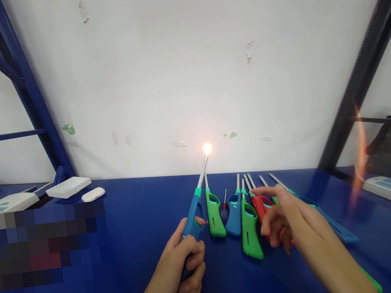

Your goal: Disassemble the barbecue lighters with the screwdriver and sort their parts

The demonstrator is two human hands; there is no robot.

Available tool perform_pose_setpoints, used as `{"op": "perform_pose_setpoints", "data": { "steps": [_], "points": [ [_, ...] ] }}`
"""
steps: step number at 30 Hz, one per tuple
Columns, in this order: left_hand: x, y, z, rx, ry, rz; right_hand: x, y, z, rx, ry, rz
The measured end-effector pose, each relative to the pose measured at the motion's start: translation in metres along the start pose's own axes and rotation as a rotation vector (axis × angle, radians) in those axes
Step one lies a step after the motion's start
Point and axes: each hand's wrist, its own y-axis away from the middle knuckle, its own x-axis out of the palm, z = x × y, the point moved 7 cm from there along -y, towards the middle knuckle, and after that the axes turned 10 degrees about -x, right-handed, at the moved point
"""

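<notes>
Holding a lit blue lighter (192,216) in the left hand (187,263), with fingers wrapped firmly around the handle, an index fingertip at the trigger opening, and the barrel slanting up and away above the tabletop (144,220). Done, to judge by the bright flame (207,148) at the tip: ignition of this one. Poised with the right hand (294,215) over the row on the other side, fingers spread and loosely bent, apparently gripping nothing; impossible to tell whether touching the red lighter (259,205) just beneath. Lying on the tabletop, without any visible flame and not picked up: a slim green lighter (218,225) nearest the raised one, a purple-handled screwdriver (224,214), a second blue lighter (234,220) just beside, another green lighter (251,237), the red one, and a third blue lighter (338,228) partly behind the right hand. Showing past the right wrist: a green end (372,281), mostly covered. So, judging by sight alone, finished with lighting a single one and leaving the others untouched, except perhaps the red. Well apart on the left: a white case (93,194) beside a white box (69,187), seemingly uninvolved.
</notes>
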Motion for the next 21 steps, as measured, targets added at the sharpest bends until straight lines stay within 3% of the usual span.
{"op": "perform_pose_setpoints", "data": {
  "steps": [6,9,11,13,15,18,21],
  "points": [
    [0.000,-0.003,-0.001,0.041,-0.040,-0.007,0.002,0.000,0.003,0.008,-0.005,-0.007],
    [-0.004,-0.003,-0.004,0.066,-0.103,-0.035,-0.012,-0.003,0.003,0.005,0.042,-0.050],
    [-0.008,-0.001,-0.011,0.098,-0.195,-0.059,-0.038,-0.006,-0.001,0.018,0.197,-0.125],
    [-0.015,0.006,-0.022,0.158,-0.355,-0.107,-0.074,-0.010,-0.011,0.064,0.509,-0.194],
    [-0.025,0.014,-0.034,0.258,-0.605,-0.229,-0.113,-0.012,-0.029,0.164,0.793,-0.216],
    [-0.037,0.019,-0.043,0.373,-1.056,-0.466,-0.161,-0.015,-0.065,0.270,0.940,-0.245],
    [-0.046,0.009,-0.038,0.346,-1.398,-0.612,-0.179,-0.021,-0.104,0.278,0.979,-0.179]
  ]
}}
